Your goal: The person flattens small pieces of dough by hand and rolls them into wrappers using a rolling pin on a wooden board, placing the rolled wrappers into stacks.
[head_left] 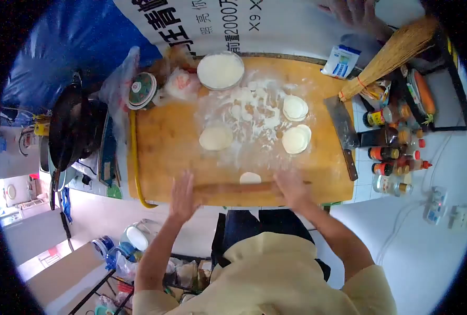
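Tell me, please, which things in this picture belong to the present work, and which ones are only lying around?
Belonging to the work, it seems: rolling pin, small dough round, larger dough rounds, scattered flour, bowl of flour, wooden board.

Apparently just lying about: cleaver, straw broom, carrot, bottles and jars, dark wok.

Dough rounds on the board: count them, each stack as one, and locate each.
4: a small round by the rolling pin, a left round, an upper right stack and a lower right stack. Stacks may hide more rounds.
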A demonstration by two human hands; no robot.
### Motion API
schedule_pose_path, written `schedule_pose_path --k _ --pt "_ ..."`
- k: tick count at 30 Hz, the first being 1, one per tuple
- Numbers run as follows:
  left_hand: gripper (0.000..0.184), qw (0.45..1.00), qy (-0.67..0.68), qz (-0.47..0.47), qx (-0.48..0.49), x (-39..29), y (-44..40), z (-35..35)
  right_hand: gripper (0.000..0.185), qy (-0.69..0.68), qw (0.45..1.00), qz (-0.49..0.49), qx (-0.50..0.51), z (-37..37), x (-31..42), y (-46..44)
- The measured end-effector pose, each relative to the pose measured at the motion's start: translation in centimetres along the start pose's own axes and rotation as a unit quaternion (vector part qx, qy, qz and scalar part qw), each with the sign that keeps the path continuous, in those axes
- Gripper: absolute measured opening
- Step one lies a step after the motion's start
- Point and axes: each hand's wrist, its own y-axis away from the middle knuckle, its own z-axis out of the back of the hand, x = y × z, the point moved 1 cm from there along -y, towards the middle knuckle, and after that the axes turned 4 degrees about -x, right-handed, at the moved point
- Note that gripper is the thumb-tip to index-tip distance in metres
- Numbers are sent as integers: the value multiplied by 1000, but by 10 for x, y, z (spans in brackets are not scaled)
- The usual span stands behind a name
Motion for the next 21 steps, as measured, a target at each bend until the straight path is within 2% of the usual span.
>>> schedule_pose_path --k 1,2,3,4,5,6,7,8,9,10,12,13,14,15,16,17,18,19,20,21 --pt "83 997 35 0 62 -2 12 -2 73 2 1000 1 -1 1 -4 -6" --pt "82 1000 1 -24 1 4 0 -14 72 -97 994 -50 27 -2 -4 -8" --pt "82 1000 3 -22 5 6 -18 -14 71 -191 975 -102 53 2 -7 -19" --pt "82 998 6 -7 -56 10 -40 -11 70 -294 939 -166 72 -5 -17 -32" --pt "82 993 8 7 -117 13 -55 -8 70 -296 938 -166 72 -12 -19 -35" --pt "82 991 -4 -2 -133 13 -64 -1 72 -270 953 -138 -1 -14 -22 -38" --pt "82 991 -4 -2 -135 9 -57 1 75 -241 961 -109 -75 -15 -25 -40" --pt "83 996 -11 -5 -93 5 -45 1 75 -238 962 -107 -79 -10 -21 -29" --pt "84 998 -17 -9 -52 1 -34 0 75 -222 971 -88 -32 0 -7 -8" --pt "84 998 -18 -9 -56 1 -24 -1 76 -205 976 -67 16 8 -1 0" --pt "86 996 -38 -7 74 4 -5 -7 76 -236 968 -78 33 10 -1 -12" --pt "86 996 -36 -8 79 8 -13 -10 75 -268 958 -87 55 10 0 -15" --pt "86 1000 -13 -2 20 15 -35 -14 78 -209 974 -92 -2 -25 -6 -12" --pt "87 999 9 5 -43 20 -54 -14 78 -209 974 -91 -2 -22 -15 -24" --pt "87 999 9 5 -41 19 -64 -8 78 -220 970 -93 -47 -12 -24 -38" --pt "86 996 -8 -5 -84 17 -75 0 79 -228 964 -94 -93 -5 -28 -45" --pt "86 992 -25 -14 -127 14 -81 5 79 -227 965 -94 -94 -4 -24 -40" --pt "86 991 -25 -17 -130 14 -73 3 80 -216 970 -105 -26 -4 -16 -30" --pt "86 995 -21 -32 -92 14 -53 -3 80 -204 971 -116 41 -4 -9 -22" --pt "87 997 -16 -45 -53 14 -30 -8 80 -202 972 -115 39 2 -4 -14"
